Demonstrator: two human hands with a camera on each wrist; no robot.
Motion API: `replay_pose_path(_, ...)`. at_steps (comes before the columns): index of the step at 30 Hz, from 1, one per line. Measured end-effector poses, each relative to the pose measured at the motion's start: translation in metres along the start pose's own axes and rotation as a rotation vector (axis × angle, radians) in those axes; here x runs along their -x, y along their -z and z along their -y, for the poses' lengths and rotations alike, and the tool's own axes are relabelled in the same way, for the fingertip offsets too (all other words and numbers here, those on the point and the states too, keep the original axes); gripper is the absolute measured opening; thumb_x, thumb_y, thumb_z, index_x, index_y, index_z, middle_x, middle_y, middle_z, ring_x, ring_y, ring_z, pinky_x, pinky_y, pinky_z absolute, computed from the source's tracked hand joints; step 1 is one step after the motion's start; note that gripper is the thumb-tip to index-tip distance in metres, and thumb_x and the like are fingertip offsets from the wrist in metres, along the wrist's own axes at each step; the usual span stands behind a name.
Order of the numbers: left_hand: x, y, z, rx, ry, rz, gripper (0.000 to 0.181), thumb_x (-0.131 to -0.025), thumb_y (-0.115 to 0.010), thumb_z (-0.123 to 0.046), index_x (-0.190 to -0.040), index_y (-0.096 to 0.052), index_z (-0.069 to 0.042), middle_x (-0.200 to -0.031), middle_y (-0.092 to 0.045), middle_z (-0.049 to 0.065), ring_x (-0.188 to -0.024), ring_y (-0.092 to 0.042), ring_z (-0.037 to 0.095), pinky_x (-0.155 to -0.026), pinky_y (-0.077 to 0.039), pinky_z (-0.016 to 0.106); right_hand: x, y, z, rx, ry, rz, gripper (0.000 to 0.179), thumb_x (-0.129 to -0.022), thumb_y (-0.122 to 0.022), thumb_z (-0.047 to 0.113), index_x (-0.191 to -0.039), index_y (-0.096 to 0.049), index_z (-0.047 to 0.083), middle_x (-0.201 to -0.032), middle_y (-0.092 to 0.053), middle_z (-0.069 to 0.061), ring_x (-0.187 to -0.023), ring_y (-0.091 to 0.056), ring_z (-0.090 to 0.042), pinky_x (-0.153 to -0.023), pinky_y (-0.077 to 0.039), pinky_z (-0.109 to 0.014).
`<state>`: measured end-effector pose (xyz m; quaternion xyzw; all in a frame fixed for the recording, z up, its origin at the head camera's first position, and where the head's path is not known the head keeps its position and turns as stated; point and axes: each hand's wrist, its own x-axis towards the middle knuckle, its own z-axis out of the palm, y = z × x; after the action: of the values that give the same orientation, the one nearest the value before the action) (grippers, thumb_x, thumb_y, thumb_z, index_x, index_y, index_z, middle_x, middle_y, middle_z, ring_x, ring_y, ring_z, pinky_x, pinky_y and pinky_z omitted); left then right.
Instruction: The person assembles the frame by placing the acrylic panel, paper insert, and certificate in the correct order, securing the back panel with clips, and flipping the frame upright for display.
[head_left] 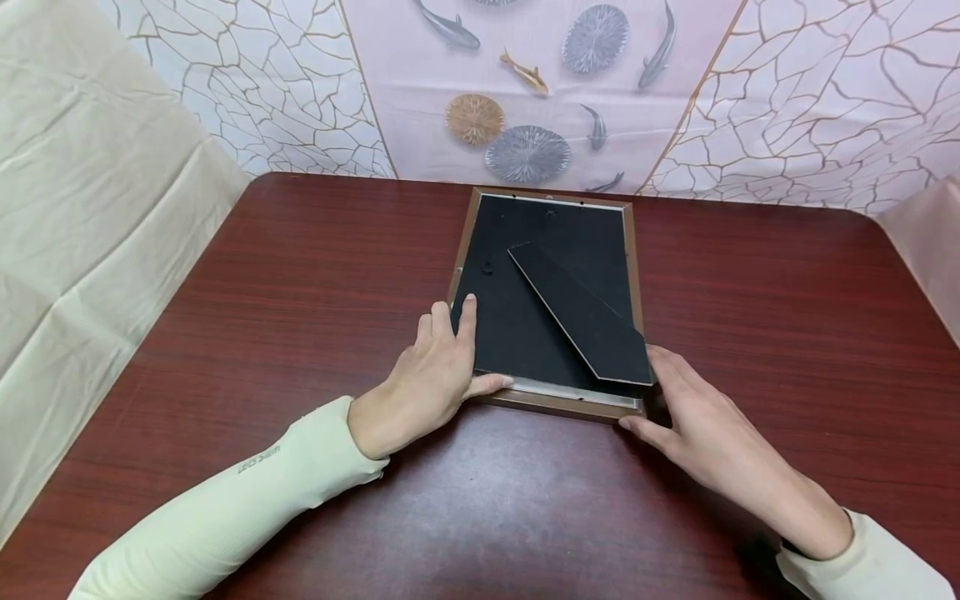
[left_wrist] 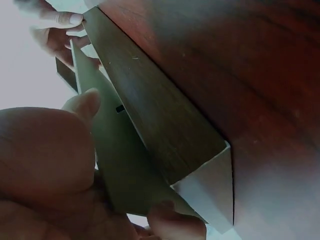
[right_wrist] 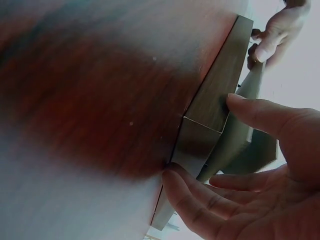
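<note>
A brown wooden picture frame (head_left: 553, 407) lies face down on the table, its black backing board (head_left: 517, 325) up and a black easel leg (head_left: 585, 321) slanting across it. My left hand (head_left: 457, 358) holds the near left corner, fingers flat on the backing and thumb along its near edge. In the left wrist view the frame's near rail (left_wrist: 155, 125) runs past my left hand (left_wrist: 50, 165). My right hand (head_left: 675, 400) holds the near right corner, thumb on the near rail and fingers beside the right side. The right wrist view shows my right hand (right_wrist: 260, 165) around that corner (right_wrist: 220, 85).
The dark red wooden table (head_left: 300, 275) stretches wide on both sides of the frame. A patterned cloth with fish (head_left: 525, 75) hangs behind the far edge, and a beige sheet (head_left: 90, 208) covers the left side.
</note>
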<state>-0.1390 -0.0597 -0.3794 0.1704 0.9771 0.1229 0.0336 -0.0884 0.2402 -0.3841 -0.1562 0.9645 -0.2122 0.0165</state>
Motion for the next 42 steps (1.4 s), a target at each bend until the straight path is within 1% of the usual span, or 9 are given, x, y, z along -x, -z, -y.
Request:
replay_pose_path(4, -0.001, -0.001, 0.000, -0.037, 0.006, 0.005, 0.112, -0.087, -0.076, -0.064, -0.163, -0.027, 0.003, -0.126, -0.050, 0.026, -0.106, -0.055, 0.038, -0.053, -0.052, 0.034, -0.001, -0.001, 0.000, 0.006, -0.017, 0.015, 0.084, -0.089, -0.085, 0.023, -0.154, -0.040, -0.006, -0.152, -0.047, -0.030, -0.136, -0.053, -0.047, -0.105, -0.047, -0.066)
replay_pose_path(10, -0.003, -0.002, -0.001, -0.069, -0.008, -0.026, 0.113, -0.083, -0.078, -0.066, -0.159, -0.035, 0.005, -0.123, -0.055, 0.028, -0.090, -0.064, 0.036, -0.056, -0.057, 0.040, 0.000, 0.000, 0.000, 0.006, -0.019, 0.020, 0.084, -0.089, -0.084, 0.023, -0.153, -0.039, -0.007, -0.152, -0.047, -0.031, -0.136, -0.052, -0.048, -0.106, -0.046, -0.066)
replay_pose_path(13, -0.007, 0.002, 0.000, -0.038, -0.004, 0.036, 0.114, -0.083, -0.080, -0.064, -0.161, -0.032, 0.005, -0.130, -0.055, 0.031, -0.093, -0.067, 0.036, -0.063, -0.061, 0.043, 0.000, -0.001, -0.001, 0.002, -0.013, 0.019, 0.083, -0.089, -0.085, 0.023, -0.153, -0.040, -0.008, -0.152, -0.047, -0.031, -0.135, -0.053, -0.047, -0.105, -0.047, -0.066)
replay_pose_path(18, -0.012, 0.015, 0.005, 0.094, 0.022, 0.201, 0.110, -0.088, -0.083, -0.050, -0.165, -0.024, 0.002, -0.151, -0.042, 0.038, -0.117, -0.067, 0.044, -0.094, -0.060, 0.049, -0.001, 0.001, -0.002, -0.009, 0.012, 0.014, 0.078, -0.089, -0.085, 0.022, -0.151, -0.046, -0.006, -0.153, -0.047, -0.029, -0.136, -0.052, -0.046, -0.105, -0.047, -0.065)
replay_pose_path(22, -0.014, 0.025, 0.009, 0.152, 0.024, 0.252, 0.101, -0.089, -0.084, -0.041, -0.164, -0.029, 0.000, -0.152, -0.044, 0.034, -0.124, -0.065, 0.044, -0.107, -0.053, 0.049, -0.001, 0.002, -0.003, -0.023, 0.041, 0.003, 0.067, -0.090, -0.083, 0.020, -0.148, -0.054, 0.003, -0.153, -0.047, -0.023, -0.134, -0.054, -0.042, -0.102, -0.050, -0.062)
replay_pose_path(28, -0.007, 0.031, 0.013, 0.188, -0.037, 0.182, 0.081, -0.089, -0.086, -0.032, -0.153, -0.050, 0.001, -0.139, -0.061, 0.025, -0.125, -0.064, 0.035, -0.107, -0.051, 0.052, 0.000, 0.002, -0.004, -0.023, 0.053, -0.006, 0.054, -0.096, -0.076, 0.020, -0.145, -0.058, 0.005, -0.153, -0.048, -0.022, -0.132, -0.056, -0.041, -0.101, -0.050, -0.062)
replay_pose_path(32, 0.000, 0.028, 0.013, 0.186, -0.069, 0.096, 0.068, -0.088, -0.086, -0.029, -0.145, -0.061, 0.000, -0.124, -0.065, 0.023, -0.100, -0.072, 0.035, -0.093, -0.058, 0.047, 0.000, 0.002, -0.004, -0.019, 0.050, -0.009, 0.054, -0.098, -0.075, 0.021, -0.145, -0.058, 0.002, -0.153, -0.048, -0.023, -0.131, -0.056, -0.041, -0.102, -0.049, -0.063)
replay_pose_path(35, 0.005, 0.026, 0.014, 0.171, -0.080, 0.056, 0.064, -0.088, -0.086, -0.029, -0.142, -0.064, -0.001, -0.119, -0.065, 0.021, -0.087, -0.073, 0.035, -0.085, -0.061, 0.044, 0.000, 0.003, -0.004, -0.014, 0.044, -0.003, 0.055, -0.098, -0.075, 0.022, -0.145, -0.057, 0.001, -0.153, -0.047, -0.023, -0.130, -0.057, -0.041, -0.101, -0.049, -0.062)
replay_pose_path(42, 0.008, 0.023, 0.019, 0.182, -0.085, 0.028, 0.063, -0.089, -0.086, -0.027, -0.140, -0.064, 0.003, -0.118, -0.064, 0.021, -0.085, -0.073, 0.035, -0.084, -0.062, 0.043, -0.001, 0.003, 0.000, -0.012, 0.044, -0.001, 0.050, -0.097, -0.075, 0.021, -0.140, -0.061, -0.002, -0.154, -0.046, -0.025, -0.130, -0.058, -0.042, -0.101, -0.051, -0.062)
